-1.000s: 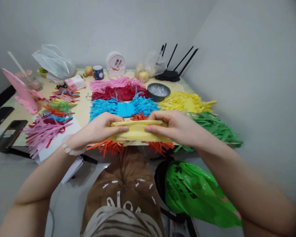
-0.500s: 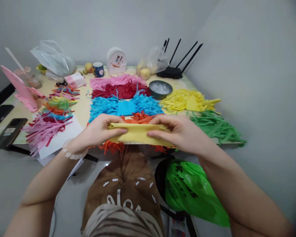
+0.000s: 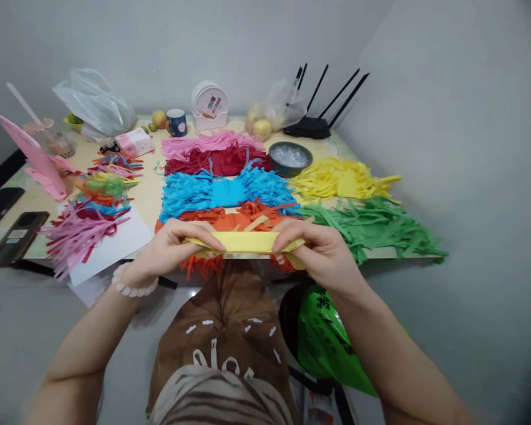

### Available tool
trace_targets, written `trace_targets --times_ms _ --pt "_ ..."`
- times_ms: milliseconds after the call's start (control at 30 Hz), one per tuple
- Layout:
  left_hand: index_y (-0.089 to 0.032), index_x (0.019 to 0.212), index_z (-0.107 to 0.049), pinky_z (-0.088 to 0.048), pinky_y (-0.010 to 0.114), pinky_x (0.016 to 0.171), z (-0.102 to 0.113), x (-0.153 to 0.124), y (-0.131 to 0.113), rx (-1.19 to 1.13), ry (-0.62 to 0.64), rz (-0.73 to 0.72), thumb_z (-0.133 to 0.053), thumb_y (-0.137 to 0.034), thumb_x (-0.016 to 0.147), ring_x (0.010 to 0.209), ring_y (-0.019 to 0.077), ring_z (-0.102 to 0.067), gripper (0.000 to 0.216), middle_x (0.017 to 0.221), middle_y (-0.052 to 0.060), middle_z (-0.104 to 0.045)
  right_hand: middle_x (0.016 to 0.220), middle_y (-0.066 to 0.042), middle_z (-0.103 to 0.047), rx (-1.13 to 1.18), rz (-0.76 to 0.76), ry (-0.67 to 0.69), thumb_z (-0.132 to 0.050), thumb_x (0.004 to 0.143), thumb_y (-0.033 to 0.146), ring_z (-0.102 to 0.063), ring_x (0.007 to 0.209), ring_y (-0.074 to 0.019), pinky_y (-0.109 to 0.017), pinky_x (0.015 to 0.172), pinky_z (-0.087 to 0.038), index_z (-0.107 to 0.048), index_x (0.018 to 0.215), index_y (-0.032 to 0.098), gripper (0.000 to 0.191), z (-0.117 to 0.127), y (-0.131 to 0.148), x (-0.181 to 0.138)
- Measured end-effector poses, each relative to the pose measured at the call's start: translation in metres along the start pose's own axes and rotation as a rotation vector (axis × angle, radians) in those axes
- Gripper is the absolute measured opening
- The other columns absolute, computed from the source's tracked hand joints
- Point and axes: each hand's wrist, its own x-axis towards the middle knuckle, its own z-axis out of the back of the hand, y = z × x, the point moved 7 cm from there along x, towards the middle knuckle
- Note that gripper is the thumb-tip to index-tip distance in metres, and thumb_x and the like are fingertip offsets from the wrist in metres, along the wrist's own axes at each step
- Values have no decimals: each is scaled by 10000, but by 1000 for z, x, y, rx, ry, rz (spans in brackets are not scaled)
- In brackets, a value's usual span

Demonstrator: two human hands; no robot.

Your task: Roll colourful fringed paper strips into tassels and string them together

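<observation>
A yellow paper strip [image 3: 246, 242], folded into a narrow band, is stretched level between my hands at the table's front edge. My left hand [image 3: 177, 248] pinches its left end, and a pale bead bracelet circles that wrist. The right end is gripped by my right hand [image 3: 318, 251], with some yellow paper hanging below the fingers. Just behind the strip lies orange fringed paper [image 3: 230, 222], partly hidden by my hands. Farther back are blue fringed paper [image 3: 228, 193], dark red fringed paper [image 3: 221, 162] and pink fringed paper [image 3: 212, 143].
Yellow fringed paper [image 3: 349, 180] and green fringed paper [image 3: 380, 227] lie at right, near a bowl [image 3: 291, 158]. Mixed paper strips [image 3: 88, 227], a phone [image 3: 17, 239] and a pink stand [image 3: 33, 156] are at left. A mug [image 3: 176, 123] and router [image 3: 307, 127] stand behind.
The yellow paper has gone from a wider piece to a narrower folded band. My fingers have shifted from its middle toward its ends, and the hands sit slightly lower.
</observation>
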Motion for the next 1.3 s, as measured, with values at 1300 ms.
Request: trace_targets --times_ms 1300 --pt "-131 819 -754 -497 238 550 -12 -3 11 -367 -174 134 -744 -296 786 526 100 -573 168 743 65 -724 712 -14 -725 96 -205 -224 -705 821 301 -683 608 -143 -264 600 -594 -737 802 218 91 3 -27 -4"
